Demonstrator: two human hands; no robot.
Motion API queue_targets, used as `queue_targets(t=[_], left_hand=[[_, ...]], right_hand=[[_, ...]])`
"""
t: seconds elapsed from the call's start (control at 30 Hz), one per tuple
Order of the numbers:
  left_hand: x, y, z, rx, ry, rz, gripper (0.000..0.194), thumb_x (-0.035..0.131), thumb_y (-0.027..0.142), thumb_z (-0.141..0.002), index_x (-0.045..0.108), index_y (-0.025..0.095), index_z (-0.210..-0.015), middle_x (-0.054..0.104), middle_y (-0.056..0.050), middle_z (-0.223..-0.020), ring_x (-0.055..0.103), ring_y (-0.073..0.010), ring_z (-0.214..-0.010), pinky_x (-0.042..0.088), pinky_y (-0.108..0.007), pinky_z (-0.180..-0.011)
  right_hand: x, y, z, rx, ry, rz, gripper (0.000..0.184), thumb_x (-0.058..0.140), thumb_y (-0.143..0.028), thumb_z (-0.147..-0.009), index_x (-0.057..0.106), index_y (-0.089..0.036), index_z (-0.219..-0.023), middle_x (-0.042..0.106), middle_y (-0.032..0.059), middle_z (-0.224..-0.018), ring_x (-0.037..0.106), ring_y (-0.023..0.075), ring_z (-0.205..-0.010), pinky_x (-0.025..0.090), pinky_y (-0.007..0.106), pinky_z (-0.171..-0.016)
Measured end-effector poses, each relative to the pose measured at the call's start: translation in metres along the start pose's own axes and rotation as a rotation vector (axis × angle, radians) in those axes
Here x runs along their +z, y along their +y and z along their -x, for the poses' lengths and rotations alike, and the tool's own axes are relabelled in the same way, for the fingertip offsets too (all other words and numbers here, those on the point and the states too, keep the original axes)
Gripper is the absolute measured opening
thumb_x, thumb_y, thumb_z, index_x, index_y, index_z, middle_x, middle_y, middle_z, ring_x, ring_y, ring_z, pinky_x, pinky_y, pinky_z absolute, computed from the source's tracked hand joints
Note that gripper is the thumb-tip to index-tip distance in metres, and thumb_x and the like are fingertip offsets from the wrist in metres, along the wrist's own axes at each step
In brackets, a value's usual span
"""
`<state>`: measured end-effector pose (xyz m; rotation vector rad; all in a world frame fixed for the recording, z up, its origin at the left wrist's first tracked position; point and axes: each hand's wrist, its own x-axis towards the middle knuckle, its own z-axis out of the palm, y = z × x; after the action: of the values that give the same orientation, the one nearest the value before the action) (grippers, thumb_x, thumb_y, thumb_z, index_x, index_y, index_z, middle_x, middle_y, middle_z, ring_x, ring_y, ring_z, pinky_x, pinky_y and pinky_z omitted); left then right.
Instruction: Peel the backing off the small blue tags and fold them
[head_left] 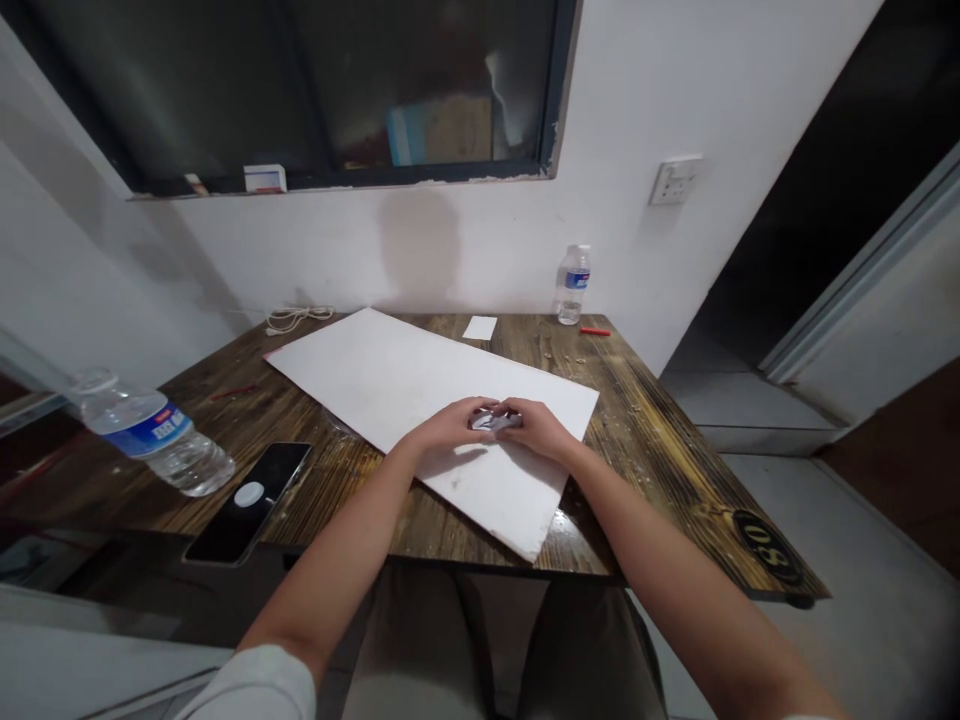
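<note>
My left hand [448, 424] and my right hand [537, 428] meet over a large white board [390, 375] lying on the wooden table [660, 440]. Both hands have their fingers curled around a small crumpled silvery piece [495, 420], which shows only between the fingertips. What it is cannot be made out.
A water bottle [154, 440] lies on its side at the table's left, beside a dark phone [251, 487]. Another bottle [573, 284] stands at the back by the wall, near a red pen [595, 331], a small white paper [480, 327] and a white cable [296, 317].
</note>
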<state>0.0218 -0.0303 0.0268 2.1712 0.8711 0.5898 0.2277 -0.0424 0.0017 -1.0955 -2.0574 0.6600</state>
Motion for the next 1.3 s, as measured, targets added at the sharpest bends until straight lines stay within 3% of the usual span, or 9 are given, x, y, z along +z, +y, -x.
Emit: queue_targets(t=[0.13, 0.33, 0.47, 0.6, 0.77, 0.9, 1.0, 1.13, 1.3], left_hand=[[0.008, -0.001, -0.003, -0.029, 0.114, 0.059, 0.045, 0.068, 0.022, -0.071, 0.064, 0.023, -0.115, 0.066, -0.008, -0.112, 0.061, -0.0204, -0.098, 0.048, -0.031, -0.081], [0.008, 0.002, -0.008, -0.153, 0.365, 0.244, 0.030, 0.071, 0.038, -0.071, 0.067, 0.015, -0.090, 0.066, -0.003, -0.077, 0.060, -0.0155, -0.070, 0.046, -0.026, -0.063], [0.004, 0.006, -0.009, -0.199, 0.414, 0.472, 0.034, 0.074, 0.041, -0.067, 0.067, 0.013, -0.087, 0.066, -0.004, -0.076, 0.061, -0.0151, -0.067, 0.049, -0.028, -0.063], [0.000, 0.012, -0.005, -0.097, 0.303, 0.562, 0.033, 0.076, 0.032, -0.068, 0.068, 0.014, -0.093, 0.069, -0.010, -0.096, 0.065, -0.0196, -0.090, 0.049, -0.033, -0.083], [-0.012, 0.016, 0.002, -0.101, 0.172, 0.456, 0.035, 0.068, 0.039, -0.077, 0.065, 0.014, -0.102, 0.068, -0.013, -0.108, 0.062, -0.0233, -0.103, 0.048, -0.036, -0.086], [-0.022, 0.009, 0.008, -0.070, -0.011, 0.139, 0.047, 0.072, 0.041, -0.073, 0.063, 0.022, -0.115, 0.060, -0.009, -0.125, 0.055, -0.0236, -0.116, 0.044, -0.036, -0.093], [-0.022, 0.002, 0.010, 0.008, -0.146, -0.085, 0.072, 0.083, 0.039, -0.058, 0.059, 0.028, -0.125, 0.055, -0.007, -0.133, 0.048, -0.0261, -0.123, 0.036, -0.038, -0.102], [-0.012, -0.004, 0.008, 0.057, -0.125, -0.294, 0.076, 0.083, 0.043, -0.056, 0.058, 0.030, -0.126, 0.055, -0.006, -0.132, 0.042, -0.0286, -0.124, 0.032, -0.041, -0.105], [0.004, -0.001, 0.002, 0.057, -0.015, -0.384, 0.042, 0.074, 0.038, -0.070, 0.066, 0.024, -0.109, 0.059, -0.008, -0.116, 0.048, -0.0263, -0.112, 0.039, -0.037, -0.095]], right_hand=[[0.001, -0.003, -0.002, 0.077, 0.118, -0.028, 0.010, 0.070, -0.023, -0.069, 0.064, -0.019, -0.076, 0.065, -0.0007, -0.069, 0.059, 0.0161, -0.068, 0.043, 0.026, -0.064], [-0.009, -0.006, -0.006, 0.214, 0.269, -0.593, 0.036, 0.072, -0.050, -0.066, 0.059, -0.019, -0.081, 0.064, -0.0006, -0.064, 0.061, 0.0161, -0.050, 0.047, 0.027, -0.047], [-0.018, -0.004, -0.007, 0.221, 0.311, -0.634, 0.048, 0.071, -0.060, -0.065, 0.064, -0.018, -0.086, 0.070, 0.0039, -0.074, 0.066, 0.0186, -0.061, 0.052, 0.029, -0.053], [-0.024, -0.004, -0.004, 0.153, 0.248, -0.514, 0.055, 0.057, -0.069, -0.074, 0.072, -0.017, -0.084, 0.073, 0.0077, -0.083, 0.068, 0.0234, -0.080, 0.053, 0.036, -0.073], [-0.029, -0.003, -0.002, 0.066, 0.183, -0.467, 0.065, 0.037, -0.071, -0.084, 0.075, -0.018, -0.083, 0.074, 0.0096, -0.090, 0.067, 0.0251, -0.093, 0.049, 0.040, -0.089], [-0.037, 0.000, 0.000, 0.109, 0.162, -0.235, 0.042, 0.055, -0.058, -0.083, 0.074, -0.021, -0.087, 0.074, 0.0068, -0.092, 0.066, 0.0238, -0.091, 0.048, 0.038, -0.086], [-0.040, 0.004, 0.004, 0.068, 0.000, -0.055, 0.038, 0.070, -0.047, -0.074, 0.070, -0.026, -0.106, 0.068, 0.0062, -0.113, 0.060, 0.0247, -0.106, 0.046, 0.038, -0.090], [-0.032, 0.010, 0.008, -0.034, -0.247, 0.177, 0.095, 0.089, -0.045, -0.045, 0.054, -0.026, -0.132, 0.051, 0.0121, -0.138, 0.041, 0.0337, -0.129, 0.037, 0.046, -0.103], [-0.016, 0.010, 0.002, -0.099, -0.229, 0.336, 0.054, 0.083, -0.039, -0.061, 0.068, -0.022, -0.110, 0.062, 0.0115, -0.117, 0.053, 0.0288, -0.108, 0.042, 0.038, -0.091]])
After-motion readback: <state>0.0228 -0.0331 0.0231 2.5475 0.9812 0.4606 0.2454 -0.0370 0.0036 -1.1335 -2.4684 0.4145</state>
